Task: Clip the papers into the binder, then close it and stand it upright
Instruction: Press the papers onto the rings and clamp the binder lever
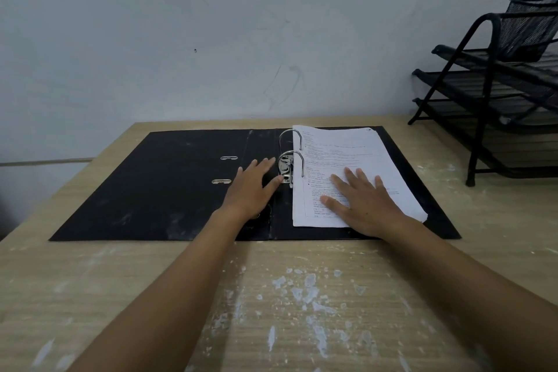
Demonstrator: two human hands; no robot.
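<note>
A black lever-arch binder [169, 187] lies open and flat on the wooden table. Its two metal rings [291, 154] stand arched over the left edge of a stack of printed papers [347, 160] on the right cover. My left hand [253, 187] rests flat on the spine, its thumb touching the metal lever mechanism [287, 174]. My right hand [362, 199] lies flat on the papers with fingers spread, pressing them down. Whether the rings are fully closed I cannot tell.
A black mesh tiered paper tray [495, 93] stands at the back right of the table [302, 296]. The wall rises directly behind the binder. White paint flecks mark the table in front of the binder.
</note>
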